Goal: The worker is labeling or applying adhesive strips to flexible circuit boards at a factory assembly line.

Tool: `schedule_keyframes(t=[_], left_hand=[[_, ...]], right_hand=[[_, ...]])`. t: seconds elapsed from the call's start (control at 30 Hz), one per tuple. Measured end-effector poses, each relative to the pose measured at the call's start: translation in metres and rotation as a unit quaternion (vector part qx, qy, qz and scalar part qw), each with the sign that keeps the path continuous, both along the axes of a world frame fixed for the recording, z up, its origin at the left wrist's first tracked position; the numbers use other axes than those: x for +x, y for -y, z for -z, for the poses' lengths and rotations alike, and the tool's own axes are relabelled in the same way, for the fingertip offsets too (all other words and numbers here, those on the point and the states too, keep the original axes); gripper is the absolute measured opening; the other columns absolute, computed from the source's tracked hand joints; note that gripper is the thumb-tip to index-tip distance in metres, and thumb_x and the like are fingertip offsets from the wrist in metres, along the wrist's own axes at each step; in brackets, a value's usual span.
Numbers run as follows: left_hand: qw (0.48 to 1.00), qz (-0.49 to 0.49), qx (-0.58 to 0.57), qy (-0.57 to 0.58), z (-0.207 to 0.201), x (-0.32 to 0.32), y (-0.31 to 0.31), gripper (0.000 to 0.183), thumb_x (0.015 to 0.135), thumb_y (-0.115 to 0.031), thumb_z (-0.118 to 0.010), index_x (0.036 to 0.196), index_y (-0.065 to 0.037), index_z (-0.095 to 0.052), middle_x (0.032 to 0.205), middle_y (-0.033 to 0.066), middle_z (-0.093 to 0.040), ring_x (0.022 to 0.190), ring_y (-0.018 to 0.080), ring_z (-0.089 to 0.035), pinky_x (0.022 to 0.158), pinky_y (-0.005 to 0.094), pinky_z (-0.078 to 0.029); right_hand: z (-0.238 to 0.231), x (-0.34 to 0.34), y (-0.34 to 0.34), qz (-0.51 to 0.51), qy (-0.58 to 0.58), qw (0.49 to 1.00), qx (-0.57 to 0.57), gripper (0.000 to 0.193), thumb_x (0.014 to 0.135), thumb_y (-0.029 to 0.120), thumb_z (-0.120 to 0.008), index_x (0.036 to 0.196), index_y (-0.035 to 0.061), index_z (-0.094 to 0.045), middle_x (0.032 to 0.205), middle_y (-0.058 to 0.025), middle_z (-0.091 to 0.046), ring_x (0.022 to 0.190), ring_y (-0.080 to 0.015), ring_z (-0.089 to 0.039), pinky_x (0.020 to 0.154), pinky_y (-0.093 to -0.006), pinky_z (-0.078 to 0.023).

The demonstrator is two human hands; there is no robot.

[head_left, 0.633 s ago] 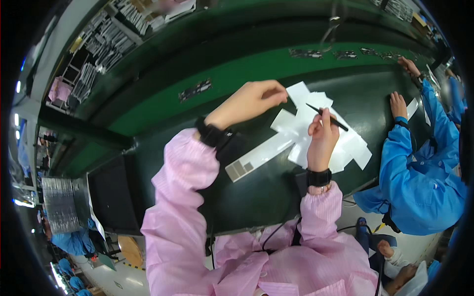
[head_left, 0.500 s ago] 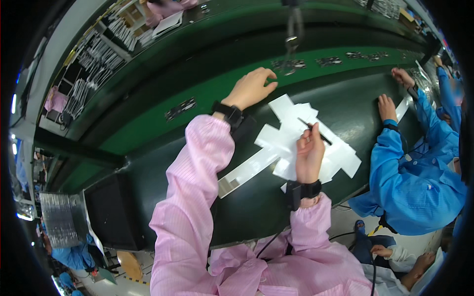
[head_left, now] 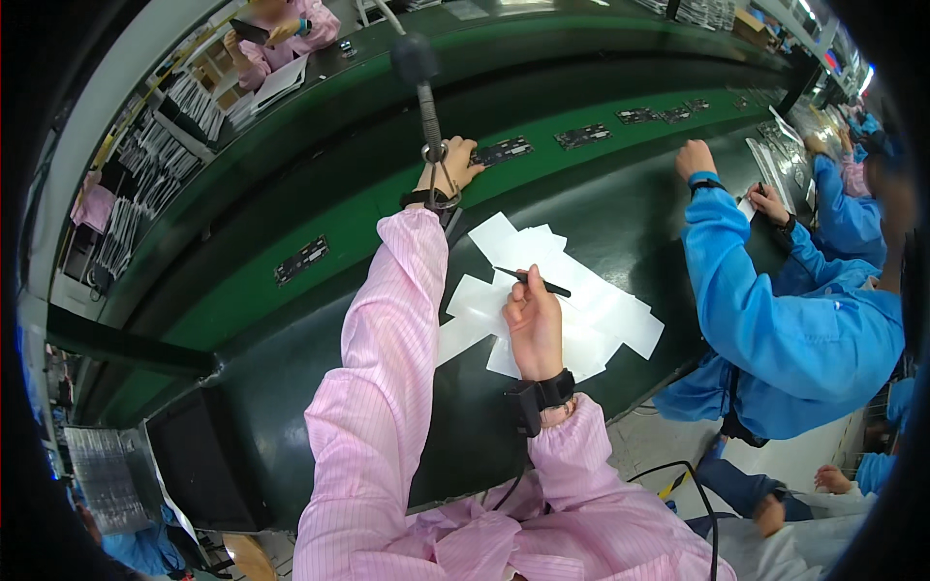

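Observation:
My left hand (head_left: 449, 168) reaches over the green belt, its fingers closed at the left end of a dark circuit board (head_left: 504, 151). A hanging metal ring and spring cover part of this hand, so the grip shows only in part. My right hand (head_left: 535, 329), palm turned up, holds black tweezers (head_left: 556, 289) between thumb and fingers, the thin tip pointing left. Below the tweezers, overlapping white sheets (head_left: 610, 305) lie spread on the dark green worktop (head_left: 465, 426).
More circuit boards (head_left: 582, 137) lie along the belt (head_left: 368, 218), with one (head_left: 301, 259) left of my arm. The spring and ring (head_left: 433, 126) hang over the belt. A co-worker in blue (head_left: 775, 300) sits close on the right. A dark tray (head_left: 208, 460) stands at the left.
My left hand has gone from open above the belt to closing at a circuit board's end. My right hand still holds the tweezers. The view has shifted, and the co-worker's arms have moved.

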State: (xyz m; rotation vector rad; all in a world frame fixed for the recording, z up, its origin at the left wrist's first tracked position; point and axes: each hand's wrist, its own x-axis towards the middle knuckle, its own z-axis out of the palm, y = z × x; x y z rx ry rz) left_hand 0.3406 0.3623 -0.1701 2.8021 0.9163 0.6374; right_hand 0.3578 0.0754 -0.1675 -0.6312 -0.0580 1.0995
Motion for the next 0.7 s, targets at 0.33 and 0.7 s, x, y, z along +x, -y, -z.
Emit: schedule_keyframes(t=[0.33, 0.7], left_hand=[[0.991, 0.027, 0.019, 0.128, -0.083, -0.112, 0.051, 0.045, 0.08, -0.023, -0.075, 0.116, -0.001, -0.059, 0.097, 0.0113, -0.063, 0.086, 0.0224, -0.062, 0.075, 0.0327, -0.052], [0.996, -0.002, -0.021, 0.086, -0.049, -0.238, 0.201, 0.047, 0.078, -0.017, -0.073, 0.116, 0.004, -0.056, 0.108, 0.0148, -0.058, 0.103, 0.0313, -0.053, 0.088, 0.0381, -0.046]], right_hand=[[-0.007, -0.016, -0.003, -0.121, 0.097, 0.986, 0.067, 0.022, 0.097, 0.025, -0.057, 0.095, 0.0034, -0.059, 0.068, 0.001, -0.052, 0.053, -0.0068, -0.042, 0.049, -0.0199, -0.031], [-0.019, -0.033, 0.006, -0.348, 0.319, 0.876, 0.1, 0.017, 0.092, 0.019, -0.062, 0.09, 0.0025, -0.059, 0.067, -0.0012, -0.057, 0.061, -0.0099, -0.055, 0.061, -0.0233, -0.043]])
